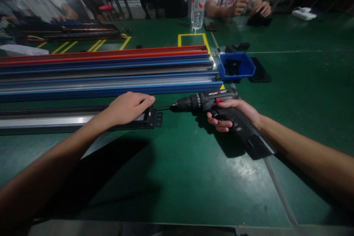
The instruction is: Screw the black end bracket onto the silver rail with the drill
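Observation:
My right hand (232,112) is wrapped round the grip of a black cordless drill (218,100) with a red switch. From its chuck a long thin bit (164,107) points left and reaches the black end bracket (151,117) of a long metal profile (72,121). Whether the tip sits in a screw is too small to tell. My left hand (131,106) lies over the profile's right end, its fingers curled down over the far side and its thumb by the bracket. The fingertips are partly hidden.
Behind the profile lie several long blue rails (110,90) and an orange rail (105,54). A blue bin (238,67) with small dark parts stands beyond the drill. Farther back are a plastic bottle (197,3), a dark wire bundle (83,30) and a person's hands (251,6).

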Motion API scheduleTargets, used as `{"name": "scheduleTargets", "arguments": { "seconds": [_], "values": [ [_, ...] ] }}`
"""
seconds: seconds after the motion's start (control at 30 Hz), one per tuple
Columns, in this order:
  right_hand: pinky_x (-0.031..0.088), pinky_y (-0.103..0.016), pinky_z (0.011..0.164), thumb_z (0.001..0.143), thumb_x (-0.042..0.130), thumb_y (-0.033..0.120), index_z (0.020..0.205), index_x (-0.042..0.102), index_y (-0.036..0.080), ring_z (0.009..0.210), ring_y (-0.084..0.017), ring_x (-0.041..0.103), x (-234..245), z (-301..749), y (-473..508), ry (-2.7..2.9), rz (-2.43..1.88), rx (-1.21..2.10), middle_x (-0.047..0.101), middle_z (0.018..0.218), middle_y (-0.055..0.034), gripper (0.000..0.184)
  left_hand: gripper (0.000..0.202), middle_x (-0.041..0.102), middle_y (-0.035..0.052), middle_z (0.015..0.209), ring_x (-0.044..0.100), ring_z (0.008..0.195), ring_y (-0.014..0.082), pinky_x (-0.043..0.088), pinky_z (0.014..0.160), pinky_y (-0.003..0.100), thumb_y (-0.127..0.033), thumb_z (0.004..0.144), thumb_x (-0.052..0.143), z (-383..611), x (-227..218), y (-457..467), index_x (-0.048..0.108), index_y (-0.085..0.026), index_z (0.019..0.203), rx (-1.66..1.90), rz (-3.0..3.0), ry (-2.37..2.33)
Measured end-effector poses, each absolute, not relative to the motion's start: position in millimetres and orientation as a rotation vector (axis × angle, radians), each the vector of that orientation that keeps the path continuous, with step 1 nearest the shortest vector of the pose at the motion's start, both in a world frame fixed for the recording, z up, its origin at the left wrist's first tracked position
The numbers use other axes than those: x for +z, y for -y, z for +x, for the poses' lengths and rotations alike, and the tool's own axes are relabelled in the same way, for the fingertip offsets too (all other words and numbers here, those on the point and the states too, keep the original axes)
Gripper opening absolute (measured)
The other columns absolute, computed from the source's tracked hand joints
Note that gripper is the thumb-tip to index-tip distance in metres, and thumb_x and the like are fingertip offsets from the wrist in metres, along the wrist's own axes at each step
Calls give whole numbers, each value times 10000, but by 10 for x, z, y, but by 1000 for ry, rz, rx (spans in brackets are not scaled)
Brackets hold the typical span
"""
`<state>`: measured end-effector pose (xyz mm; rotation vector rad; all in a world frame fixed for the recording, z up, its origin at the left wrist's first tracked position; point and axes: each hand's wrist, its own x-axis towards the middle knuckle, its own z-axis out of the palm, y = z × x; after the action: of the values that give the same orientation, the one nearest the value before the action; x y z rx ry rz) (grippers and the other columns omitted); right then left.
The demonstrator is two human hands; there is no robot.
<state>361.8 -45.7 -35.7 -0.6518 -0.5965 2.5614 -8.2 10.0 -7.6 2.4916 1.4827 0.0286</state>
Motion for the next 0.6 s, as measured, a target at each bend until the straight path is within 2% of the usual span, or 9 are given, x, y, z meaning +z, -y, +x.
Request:
{"name": "scheduleTargets", "arguments": {
  "seconds": [0.6],
  "values": [
    [536,-273,602,930,515,265,1051,604,14,549,-108,535,-332,3604,458,601,-650,2559,664,858,-136,292,659,788,70,1071,699,1062,324,492,941,393,-651,989,254,-86,-59,-95,768,-238,969,14,2486,-1489]
  ]
}}
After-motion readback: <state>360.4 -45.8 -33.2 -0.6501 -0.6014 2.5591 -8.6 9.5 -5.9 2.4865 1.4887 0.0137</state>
